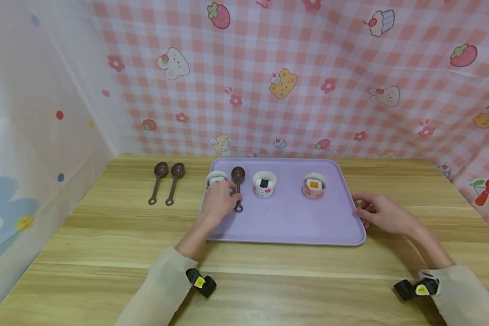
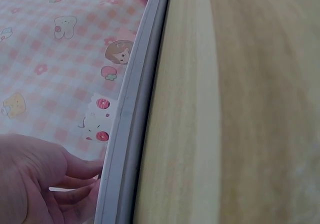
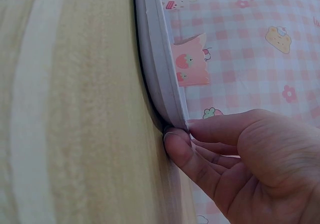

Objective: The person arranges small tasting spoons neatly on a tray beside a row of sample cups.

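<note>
A lilac tray [image 1: 285,222] lies on the wooden table. On its left part is a brown measuring spoon [image 1: 238,174], bowl toward the back; my left hand [image 1: 218,201] pinches its handle. Partly behind that hand stands a pale paper cup [image 1: 217,174]. Right of the spoon is a white patterned cup [image 1: 264,191] holding a white piece with a black band. Further right, a pink cup [image 1: 313,193] holds a white piece with an orange patch. My right hand [image 1: 385,213] grips the tray's right rim, thumb and fingertips on the edge in the right wrist view.
Two more brown measuring spoons, one [image 1: 160,170] beside the other [image 1: 178,170], lie on the table [image 1: 106,253] left of the tray. A pink checked cloth [image 1: 244,77] hangs behind the table, and a white sheet [image 1: 36,113] on the left.
</note>
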Action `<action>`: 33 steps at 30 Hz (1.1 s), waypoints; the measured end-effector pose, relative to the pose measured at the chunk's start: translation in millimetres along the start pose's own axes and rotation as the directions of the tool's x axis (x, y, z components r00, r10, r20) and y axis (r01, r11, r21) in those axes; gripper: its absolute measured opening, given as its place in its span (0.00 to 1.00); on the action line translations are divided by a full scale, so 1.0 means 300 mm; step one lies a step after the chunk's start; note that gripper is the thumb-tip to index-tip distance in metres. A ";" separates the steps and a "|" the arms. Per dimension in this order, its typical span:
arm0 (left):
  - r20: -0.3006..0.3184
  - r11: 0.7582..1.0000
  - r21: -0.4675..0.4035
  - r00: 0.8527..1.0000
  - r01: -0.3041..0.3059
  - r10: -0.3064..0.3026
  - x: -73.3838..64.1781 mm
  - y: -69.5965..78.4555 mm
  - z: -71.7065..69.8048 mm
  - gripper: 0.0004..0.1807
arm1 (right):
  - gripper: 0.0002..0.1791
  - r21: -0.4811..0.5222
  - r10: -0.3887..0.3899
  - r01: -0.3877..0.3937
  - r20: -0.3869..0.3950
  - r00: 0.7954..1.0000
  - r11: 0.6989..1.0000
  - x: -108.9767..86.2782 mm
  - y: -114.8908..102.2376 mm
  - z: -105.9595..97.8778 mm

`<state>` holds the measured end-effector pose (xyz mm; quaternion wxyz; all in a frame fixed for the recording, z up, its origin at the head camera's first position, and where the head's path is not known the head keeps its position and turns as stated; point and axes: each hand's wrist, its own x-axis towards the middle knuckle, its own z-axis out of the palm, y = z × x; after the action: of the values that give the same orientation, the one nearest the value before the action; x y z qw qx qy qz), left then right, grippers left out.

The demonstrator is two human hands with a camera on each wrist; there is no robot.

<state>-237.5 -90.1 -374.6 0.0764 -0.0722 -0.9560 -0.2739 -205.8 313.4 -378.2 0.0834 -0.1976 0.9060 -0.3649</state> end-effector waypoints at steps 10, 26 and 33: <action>-0.009 0.998 -0.069 1.000 0.011 -0.012 -0.006 0.014 -0.020 0.13 | 0.23 0.005 0.003 -0.003 0.002 1.000 1.000 -0.001 0.000 0.000; -0.039 0.993 -0.113 0.999 -0.020 0.015 -0.013 0.027 -0.048 0.12 | 0.23 0.002 0.003 -0.003 0.000 1.000 1.000 -0.001 -0.006 0.002; -0.042 0.990 -0.135 0.999 -0.038 0.033 -0.014 0.025 -0.064 0.13 | 0.22 -0.004 -0.001 0.001 -0.004 1.000 1.000 -0.001 0.000 0.003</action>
<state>-230.2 -94.5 -355.4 0.0951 -0.0887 -0.9320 -0.3384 -205.2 312.8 -378.8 0.0810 -0.1978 0.9067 -0.3636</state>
